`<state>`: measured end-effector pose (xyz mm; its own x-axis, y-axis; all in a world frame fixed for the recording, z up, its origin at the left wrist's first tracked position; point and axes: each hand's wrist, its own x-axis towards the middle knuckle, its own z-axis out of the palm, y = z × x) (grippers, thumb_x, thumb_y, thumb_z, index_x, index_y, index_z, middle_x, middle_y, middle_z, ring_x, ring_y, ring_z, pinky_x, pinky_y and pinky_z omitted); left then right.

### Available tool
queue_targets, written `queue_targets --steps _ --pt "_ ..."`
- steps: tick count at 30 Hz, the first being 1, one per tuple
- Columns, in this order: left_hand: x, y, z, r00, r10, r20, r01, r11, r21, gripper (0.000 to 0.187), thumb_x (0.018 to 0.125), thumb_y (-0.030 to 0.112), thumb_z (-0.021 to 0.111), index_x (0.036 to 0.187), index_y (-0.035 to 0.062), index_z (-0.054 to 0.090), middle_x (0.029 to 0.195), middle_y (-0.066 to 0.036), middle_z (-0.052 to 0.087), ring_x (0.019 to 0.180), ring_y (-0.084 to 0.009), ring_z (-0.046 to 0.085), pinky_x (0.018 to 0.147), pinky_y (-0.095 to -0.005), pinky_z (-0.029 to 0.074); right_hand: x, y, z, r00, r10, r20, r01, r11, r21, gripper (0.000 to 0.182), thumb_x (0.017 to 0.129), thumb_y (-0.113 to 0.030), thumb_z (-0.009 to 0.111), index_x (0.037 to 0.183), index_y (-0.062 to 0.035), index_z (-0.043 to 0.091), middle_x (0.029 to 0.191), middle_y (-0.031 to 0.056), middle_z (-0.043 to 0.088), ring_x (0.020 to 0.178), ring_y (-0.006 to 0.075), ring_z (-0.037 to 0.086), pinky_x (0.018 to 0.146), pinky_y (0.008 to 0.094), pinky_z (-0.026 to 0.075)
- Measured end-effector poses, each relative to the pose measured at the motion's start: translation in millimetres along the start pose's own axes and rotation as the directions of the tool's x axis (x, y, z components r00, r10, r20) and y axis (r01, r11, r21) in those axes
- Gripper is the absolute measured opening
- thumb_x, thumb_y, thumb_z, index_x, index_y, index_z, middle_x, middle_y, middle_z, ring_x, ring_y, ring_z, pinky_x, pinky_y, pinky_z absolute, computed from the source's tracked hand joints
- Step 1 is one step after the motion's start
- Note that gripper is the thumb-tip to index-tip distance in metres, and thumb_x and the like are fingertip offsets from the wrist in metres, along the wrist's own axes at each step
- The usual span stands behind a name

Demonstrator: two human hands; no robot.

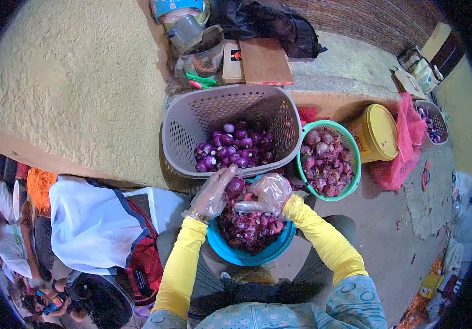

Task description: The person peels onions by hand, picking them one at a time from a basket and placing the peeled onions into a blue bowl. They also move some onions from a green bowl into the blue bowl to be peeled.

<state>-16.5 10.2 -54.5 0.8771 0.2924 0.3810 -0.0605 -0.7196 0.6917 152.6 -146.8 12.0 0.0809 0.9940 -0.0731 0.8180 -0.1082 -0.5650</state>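
Note:
My left hand [213,193], in a clear plastic glove, grips a red onion [235,187] between thumb and fingers. Close beside it, my right hand [270,193] is gloved too, with its fingers curled in. A pale narrow shape points from it toward the onion; I cannot tell whether it is a finger or a blade. Both hands are over a blue basin [222,253] that holds onion skins [252,230]. Just beyond the hands stands a grey-brown plastic basket [192,115] with peeled purple onions [236,145] inside.
Right of the basket stands a green basket [355,183] of unpeeled onions [326,156]. Behind it are a yellow bucket [381,134] and a pink mesh sack [389,170]. Another onion basket [437,134] sits farther right. A person [13,241] is at the left, past a white cloth [90,225].

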Motion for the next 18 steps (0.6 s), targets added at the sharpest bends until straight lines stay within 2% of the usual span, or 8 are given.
queue_targets --steps 2,5,9,11,12,13,14,18 --pt "7 7 7 0.72 -0.646 0.253 0.569 0.342 -0.747 0.042 0.107 0.038 0.054 0.13 0.0043 0.063 0.122 -0.012 0.067 0.11 -0.024 0.065 0.097 -0.041 0.054 0 2 5 0.999 -0.04 -0.003 0.04 0.999 -0.001 0.062 0.083 -0.076 0.063 0.083 -0.0162 0.079 0.066 0.0165 0.067 0.064 0.0375 0.068 0.065 0.0497 0.054" --pt "5 2 8 0.692 -0.658 0.298 0.536 0.192 -0.822 0.043 0.107 0.041 0.053 0.129 0.0056 0.064 0.121 -0.008 0.067 0.105 -0.0188 0.066 0.091 -0.0359 0.057 0 1 10 0.992 -0.114 -0.053 0.114 0.993 0.0 0.062 0.082 -0.077 0.061 0.088 -0.0186 0.079 0.069 0.0153 0.069 0.065 0.0375 0.068 0.065 0.0501 0.054" --pt "8 11 8 0.715 -0.662 0.227 0.489 0.241 -0.838 0.045 0.107 0.042 0.053 0.129 0.0048 0.064 0.116 -0.006 0.068 0.101 -0.0165 0.067 0.09 -0.0346 0.057 0 -1 10 0.994 -0.071 0.081 0.079 0.993 -0.093 0.07 0.081 -0.079 0.06 0.078 -0.011 0.076 0.068 0.0175 0.068 0.066 0.038 0.069 0.068 0.0506 0.055" --pt "3 4 5 0.987 -0.013 -0.159 0.001 0.997 -0.073 0.047 0.106 0.045 0.054 0.128 0.0051 0.065 0.113 -0.005 0.068 0.099 -0.0132 0.066 0.088 -0.0326 0.057 0 0 11 0.989 -0.037 0.145 0.058 0.988 -0.146 0.073 0.081 -0.079 0.06 0.074 -0.0087 0.075 0.067 0.018 0.068 0.066 0.0382 0.069 0.069 0.0507 0.055" --pt "7 10 3 0.987 -0.012 -0.159 0.001 0.997 -0.074 0.047 0.106 0.045 0.054 0.128 0.0051 0.065 0.113 -0.005 0.068 0.099 -0.0132 0.066 0.088 -0.0326 0.057 -1 0 12 0.992 -0.07 0.102 0.086 0.984 -0.155 0.068 0.081 -0.078 0.062 0.072 -0.0121 0.075 0.064 0.0162 0.065 0.064 0.0372 0.067 0.066 0.0497 0.054" --pt "11 17 0 0.909 -0.416 0.032 0.367 0.762 -0.534 0.044 0.106 0.042 0.056 0.127 0.0056 0.065 0.112 -0.004 0.069 0.099 -0.0131 0.066 0.088 -0.0324 0.057 -1 0 13 0.993 -0.104 0.06 0.113 0.98 -0.166 0.063 0.08 -0.076 0.065 0.07 -0.0155 0.075 0.061 0.0145 0.063 0.062 0.0361 0.065 0.063 0.0487 0.053" --pt "14 22 -2 0.691 -0.618 0.374 0.611 0.222 -0.76 0.041 0.105 0.04 0.058 0.127 0.0062 0.065 0.112 -0.004 0.069 0.099 -0.013 0.066 0.087 -0.0323 0.057 -2 -1 12 0.993 -0.104 0.06 0.113 0.98 -0.166 0.063 0.08 -0.076 0.065 0.07 -0.0155 0.075 0.061 0.0145 0.063 0.062 0.0361 0.065 0.063 0.0487 0.053" --pt "4 -5 2 0.658 -0.604 0.449 0.692 0.252 -0.676 0.035 0.104 0.035 0.061 0.123 0.0068 0.066 0.11 -0.004 0.068 0.098 -0.0129 0.066 0.087 -0.0319 0.057 -3 -3 7 0.991 -0.112 0.073 0.122 0.98 -0.155 0.063 0.08 -0.077 0.064 0.071 -0.0159 0.076 0.061 0.0142 0.063 0.062 0.0354 0.065 0.063 0.0477 0.053"
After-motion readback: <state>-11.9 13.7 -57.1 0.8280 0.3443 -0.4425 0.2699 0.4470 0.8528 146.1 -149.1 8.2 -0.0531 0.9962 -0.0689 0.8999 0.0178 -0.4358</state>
